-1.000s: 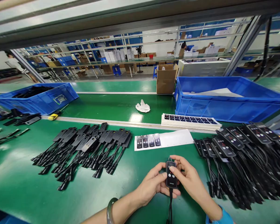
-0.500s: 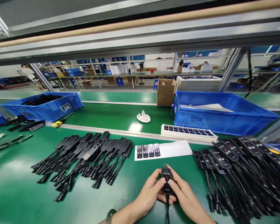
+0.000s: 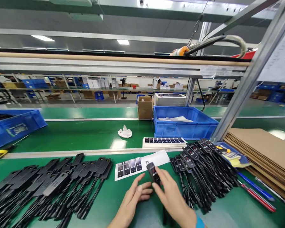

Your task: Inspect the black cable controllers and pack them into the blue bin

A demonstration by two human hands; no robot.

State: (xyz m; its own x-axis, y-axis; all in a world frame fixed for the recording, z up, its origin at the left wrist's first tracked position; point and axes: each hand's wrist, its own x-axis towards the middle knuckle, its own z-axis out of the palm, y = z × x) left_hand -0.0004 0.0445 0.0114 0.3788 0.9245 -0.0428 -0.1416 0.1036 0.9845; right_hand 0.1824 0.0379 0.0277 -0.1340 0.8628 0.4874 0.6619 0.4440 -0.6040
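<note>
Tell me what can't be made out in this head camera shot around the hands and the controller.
- Controller: its lower end and cable hidden under the right hand.
- Its button markings: too small and blurred.
- Left hand: wrist cut off by the bottom edge.
- Sticker sheet: print too small to read.

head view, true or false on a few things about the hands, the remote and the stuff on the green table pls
1. The right hand holds a black remote. True.
2. The left hand grips a screwdriver. False: it lies open beside the remote.
3. A sticker sheet lies just beyond the hands. True.
4. The white glove sits inside the blue bin. False: it lies on the belt, left of the bin.
5. Cardboard sheets are stacked at the right. True.
</note>
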